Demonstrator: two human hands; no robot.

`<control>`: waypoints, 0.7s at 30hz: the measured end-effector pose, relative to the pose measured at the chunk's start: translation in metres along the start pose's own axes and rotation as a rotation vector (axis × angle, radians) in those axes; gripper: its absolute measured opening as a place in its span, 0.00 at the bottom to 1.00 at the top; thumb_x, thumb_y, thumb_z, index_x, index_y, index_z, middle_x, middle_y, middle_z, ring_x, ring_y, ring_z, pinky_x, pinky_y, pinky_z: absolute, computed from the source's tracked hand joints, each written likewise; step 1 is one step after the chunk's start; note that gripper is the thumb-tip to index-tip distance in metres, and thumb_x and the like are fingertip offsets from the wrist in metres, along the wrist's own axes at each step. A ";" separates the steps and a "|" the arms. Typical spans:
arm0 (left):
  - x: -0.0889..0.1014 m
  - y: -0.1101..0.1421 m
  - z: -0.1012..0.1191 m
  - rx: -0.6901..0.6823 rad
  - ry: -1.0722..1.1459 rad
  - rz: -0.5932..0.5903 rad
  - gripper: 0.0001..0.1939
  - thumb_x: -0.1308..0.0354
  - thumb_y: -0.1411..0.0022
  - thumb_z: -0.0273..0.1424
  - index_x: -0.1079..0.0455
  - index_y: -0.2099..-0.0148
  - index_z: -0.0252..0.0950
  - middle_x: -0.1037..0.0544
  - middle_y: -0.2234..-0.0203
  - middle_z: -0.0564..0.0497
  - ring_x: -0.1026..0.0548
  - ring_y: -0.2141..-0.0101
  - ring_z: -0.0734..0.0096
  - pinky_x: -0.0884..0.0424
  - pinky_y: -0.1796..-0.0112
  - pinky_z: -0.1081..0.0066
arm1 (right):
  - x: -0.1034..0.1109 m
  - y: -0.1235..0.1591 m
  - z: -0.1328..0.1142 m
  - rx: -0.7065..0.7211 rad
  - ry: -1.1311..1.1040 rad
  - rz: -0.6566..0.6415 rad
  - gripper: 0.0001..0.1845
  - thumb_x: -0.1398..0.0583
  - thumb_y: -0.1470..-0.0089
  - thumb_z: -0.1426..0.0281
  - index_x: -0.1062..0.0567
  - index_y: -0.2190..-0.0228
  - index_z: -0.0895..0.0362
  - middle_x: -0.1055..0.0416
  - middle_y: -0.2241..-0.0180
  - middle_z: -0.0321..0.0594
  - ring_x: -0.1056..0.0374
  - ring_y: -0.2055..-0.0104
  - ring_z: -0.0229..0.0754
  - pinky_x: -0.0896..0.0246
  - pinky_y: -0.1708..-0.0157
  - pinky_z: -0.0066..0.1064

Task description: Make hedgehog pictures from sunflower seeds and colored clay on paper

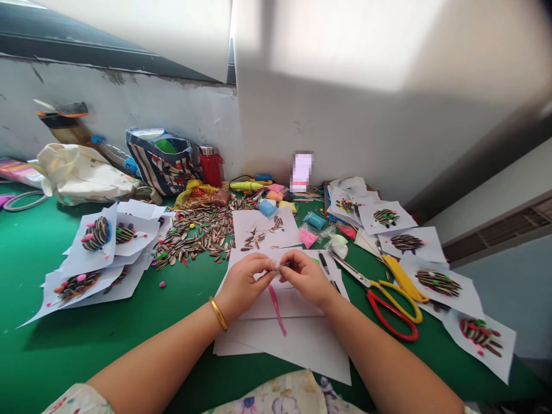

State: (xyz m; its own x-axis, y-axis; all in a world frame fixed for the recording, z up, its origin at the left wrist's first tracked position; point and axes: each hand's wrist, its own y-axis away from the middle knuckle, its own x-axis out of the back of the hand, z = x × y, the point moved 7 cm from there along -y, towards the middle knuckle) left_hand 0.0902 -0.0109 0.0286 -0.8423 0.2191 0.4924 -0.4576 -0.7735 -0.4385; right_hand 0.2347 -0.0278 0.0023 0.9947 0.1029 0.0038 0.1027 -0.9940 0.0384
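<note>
Above the white paper sheets [302,339], my left hand [248,283] and my right hand [306,279] meet fingertip to fingertip. Both pinch a small see-through plastic bag [275,265]; something dark shows by the right fingers, too small to make out. Under the hands a pink modelling tool [277,310] lies on the paper. A black pen [324,264] rests just right of my right hand. Beyond the hands is a sheet [282,237] with loose sunflower seeds and a blue clay packet [268,208].
A heap of sunflower seeds [202,233] spreads at the left. Scissors [366,282] with red and yellow handles lie right, beside a yellow cutter [401,279]. Seed-covered pictures [425,241] flank both sides. Clay packets [316,220], a red bottle [210,167] and a striped bag [161,164] stand behind.
</note>
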 end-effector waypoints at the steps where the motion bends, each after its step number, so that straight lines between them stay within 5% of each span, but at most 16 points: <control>1: 0.002 -0.001 -0.001 0.006 0.033 0.030 0.05 0.39 0.39 0.28 0.23 0.61 0.39 0.22 0.63 0.49 0.25 0.60 0.68 0.28 0.57 0.69 | 0.003 -0.001 0.000 0.002 -0.008 0.023 0.13 0.36 0.51 0.62 0.30 0.67 0.56 0.31 0.72 0.32 0.30 0.71 0.37 0.35 0.68 0.31; 6: 0.018 -0.004 -0.006 0.070 0.172 0.179 0.04 0.38 0.41 0.31 0.22 0.63 0.39 0.25 0.60 0.47 0.26 0.58 0.66 0.28 0.58 0.69 | 0.023 -0.005 0.001 0.033 -0.033 0.150 0.12 0.37 0.48 0.61 0.30 0.65 0.55 0.31 0.71 0.31 0.30 0.72 0.35 0.36 0.68 0.29; 12: 0.019 -0.006 -0.020 0.273 0.312 0.158 0.09 0.39 0.40 0.36 0.21 0.63 0.37 0.24 0.70 0.49 0.27 0.69 0.70 0.30 0.65 0.69 | 0.043 -0.012 0.007 0.071 0.081 0.248 0.18 0.41 0.44 0.59 0.27 0.55 0.55 0.26 0.63 0.39 0.27 0.68 0.40 0.33 0.63 0.35; 17: 0.010 -0.003 -0.031 0.461 0.513 0.139 0.12 0.35 0.46 0.39 0.22 0.65 0.35 0.24 0.73 0.50 0.28 0.70 0.71 0.30 0.67 0.71 | 0.054 -0.010 -0.012 0.314 0.780 0.323 0.23 0.48 0.40 0.69 0.30 0.44 0.55 0.34 0.42 0.48 0.38 0.40 0.51 0.45 0.42 0.48; 21: 0.006 -0.002 -0.032 0.522 0.605 0.137 0.13 0.30 0.54 0.37 0.24 0.69 0.34 0.25 0.75 0.52 0.30 0.72 0.73 0.33 0.69 0.73 | 0.050 -0.012 -0.009 0.266 1.195 0.282 0.23 0.45 0.42 0.73 0.29 0.45 0.54 0.39 0.37 0.48 0.47 0.35 0.56 0.50 0.41 0.56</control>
State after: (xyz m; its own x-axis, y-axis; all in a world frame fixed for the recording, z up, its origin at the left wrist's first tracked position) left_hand 0.0771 0.0114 0.0086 -0.9578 0.2700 -0.0982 -0.2728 -0.9619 0.0159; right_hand 0.2830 -0.0101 0.0108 0.3676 -0.2824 0.8861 0.0249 -0.9494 -0.3130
